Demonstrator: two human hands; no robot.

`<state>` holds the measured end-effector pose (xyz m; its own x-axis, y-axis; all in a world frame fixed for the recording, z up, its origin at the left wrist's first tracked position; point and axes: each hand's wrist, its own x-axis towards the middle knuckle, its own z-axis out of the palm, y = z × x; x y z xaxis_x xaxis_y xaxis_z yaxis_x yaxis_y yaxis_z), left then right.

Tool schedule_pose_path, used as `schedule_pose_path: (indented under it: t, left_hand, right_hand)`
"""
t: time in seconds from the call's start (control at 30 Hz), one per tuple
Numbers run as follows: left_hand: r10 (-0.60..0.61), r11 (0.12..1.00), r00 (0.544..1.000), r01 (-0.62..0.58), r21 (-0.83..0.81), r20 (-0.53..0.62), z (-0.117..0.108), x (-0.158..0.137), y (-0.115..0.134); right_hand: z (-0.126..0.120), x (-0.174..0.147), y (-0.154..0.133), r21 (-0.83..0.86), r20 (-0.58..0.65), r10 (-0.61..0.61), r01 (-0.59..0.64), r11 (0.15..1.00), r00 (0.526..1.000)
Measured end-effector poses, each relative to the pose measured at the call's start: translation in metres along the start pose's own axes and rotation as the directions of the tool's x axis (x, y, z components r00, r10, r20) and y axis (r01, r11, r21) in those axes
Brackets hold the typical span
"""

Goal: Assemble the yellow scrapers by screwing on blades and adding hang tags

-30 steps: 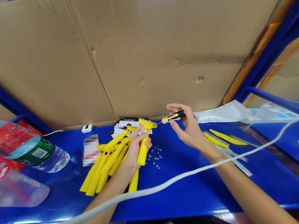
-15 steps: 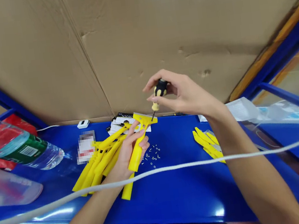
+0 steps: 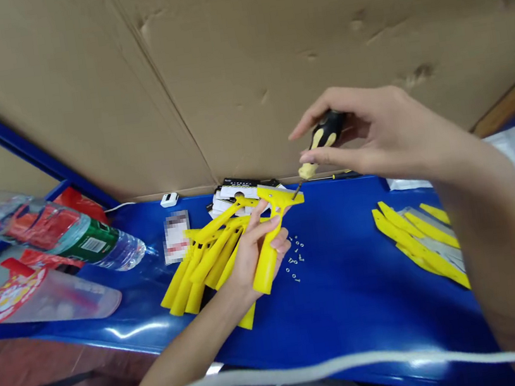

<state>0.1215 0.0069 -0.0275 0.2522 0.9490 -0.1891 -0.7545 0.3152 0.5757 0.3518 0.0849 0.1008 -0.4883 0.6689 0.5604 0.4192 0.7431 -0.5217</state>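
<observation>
Pressing squarely should help: right hand (image 3: pixel 385 127) gripping screwdriver (image 3: pixel 325 135), left hand (image 3: pixel 249 251) clasping yellow tool (image 3: pixel 267 260) toward worktop's (image 3: pixel 360 274) back edge.

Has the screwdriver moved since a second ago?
Yes, upward: the screwdriver is now steeper and higher in view against the back edge of the blue table.

Yellow scraper (image 3: pixel 267 259), tilted, T-head towards one o'clock; black-and-cream screwdriver (image 3: pixel 324 137), handle towards half past one, tip at T-head's three-o'clock end.

Screwdriver (image 3: pixel 324 137) — near-level 1 second ago — now slants steeply upward.
</observation>
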Motion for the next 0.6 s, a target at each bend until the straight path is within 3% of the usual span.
schedule_pose_path:
  t: [0.13,0.37,0.53,0.6]
  left_hand:
    - [0.007,1.000,1.000,-0.007,0.018,0.010,0.001,-0.008,-0.003]
    - [0.037,0.999,0.999,-0.037,0.032,0.007,0.004,-0.010,-0.002]
    - [0.109,0.994,0.994,-0.109,0.031,0.028,0.011,-0.012,0.006]
    - [0.132,0.991,0.990,-0.133,0.029,0.043,0.013,-0.013,0.009]
  right_hand:
    - [0.001,-0.006,-0.013,-0.146,0.003,0.016,-0.016,0.989,1.000]
    - [-0.014,-0.013,-0.020,-0.059,0.120,0.087,-0.081,0.995,0.989]
    - [-0.017,-0.015,-0.030,-0.163,-0.045,-0.032,0.024,0.986,0.998]
    - [-0.016,-0.016,-0.033,-0.133,-0.049,-0.071,0.064,0.989,0.996]
